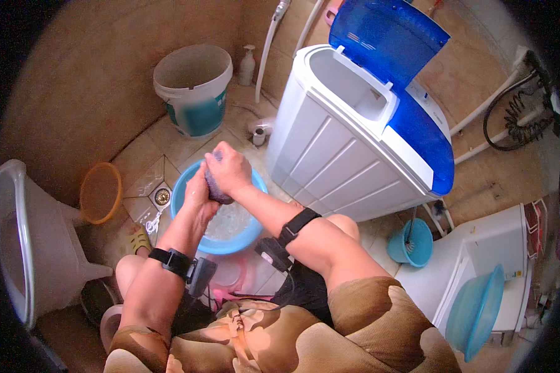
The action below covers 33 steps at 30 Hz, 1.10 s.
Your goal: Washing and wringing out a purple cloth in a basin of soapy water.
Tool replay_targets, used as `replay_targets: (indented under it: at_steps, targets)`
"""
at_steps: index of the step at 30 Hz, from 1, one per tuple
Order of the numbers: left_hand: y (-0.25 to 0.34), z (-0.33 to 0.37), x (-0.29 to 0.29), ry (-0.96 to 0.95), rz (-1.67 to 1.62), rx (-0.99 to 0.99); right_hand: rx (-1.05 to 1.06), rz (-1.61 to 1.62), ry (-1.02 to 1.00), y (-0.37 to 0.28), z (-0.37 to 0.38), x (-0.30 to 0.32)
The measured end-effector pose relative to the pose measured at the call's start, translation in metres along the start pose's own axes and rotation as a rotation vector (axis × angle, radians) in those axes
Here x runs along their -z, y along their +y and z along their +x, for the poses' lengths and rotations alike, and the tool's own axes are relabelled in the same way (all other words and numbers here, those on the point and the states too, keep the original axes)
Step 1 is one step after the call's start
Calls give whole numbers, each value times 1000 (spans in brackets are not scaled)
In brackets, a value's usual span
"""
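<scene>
Both of my hands are closed around a wet, dark greyish-purple cloth (214,187), bunched up between them. My left hand (197,194) grips its near-left side, while my right hand (230,168) wraps over the top and right. Under them stands a light blue basin (235,246) with sudsy, cloudy water (229,222) in it. The cloth is held above the water near the basin's far side. Most of it is hidden by my fingers, so its kind cannot be made out.
A white washing machine (336,152) with its blue lid (389,37) raised stands at right. Beyond the basin is a large white-and-green bucket (193,78). An orange basin (101,193) and a floor drain (162,197) lie left. A small blue bucket (412,242) stands at right.
</scene>
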<state>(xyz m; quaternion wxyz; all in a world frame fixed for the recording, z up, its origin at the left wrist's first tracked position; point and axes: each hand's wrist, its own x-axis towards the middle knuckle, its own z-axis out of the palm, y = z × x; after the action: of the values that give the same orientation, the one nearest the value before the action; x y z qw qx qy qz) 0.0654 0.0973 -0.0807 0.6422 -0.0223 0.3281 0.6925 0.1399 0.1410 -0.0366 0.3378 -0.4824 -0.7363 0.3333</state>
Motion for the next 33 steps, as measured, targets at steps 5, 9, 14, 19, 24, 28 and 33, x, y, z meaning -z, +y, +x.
replay_targets:
  at_steps: [5, 9, 14, 19, 24, 28, 33]
  targets:
    - [26, -1, 43, -481, -33, -133, 155, 238, -154, -34, -26, -20]
    - [2, -14, 5, 27, 71, 27, -81, 43, -42, 10, -4, -20]
    - [19, -20, -2, -98, 101, 74, -166, 437, -246, 24, 14, -14]
    - [13, -7, 11, 16, 151, 67, -3, 486, 18, 0, 7, -13]
    - [14, -14, 15, -203, -157, 94, 488, 168, -133, -44, -30, -19]
    - [3, -16, -17, -181, 107, 101, 236, 65, 118, 11, 8, 3]
    - [39, 42, 90, -705, -238, 167, 443, 242, -16, -48, -32, -14]
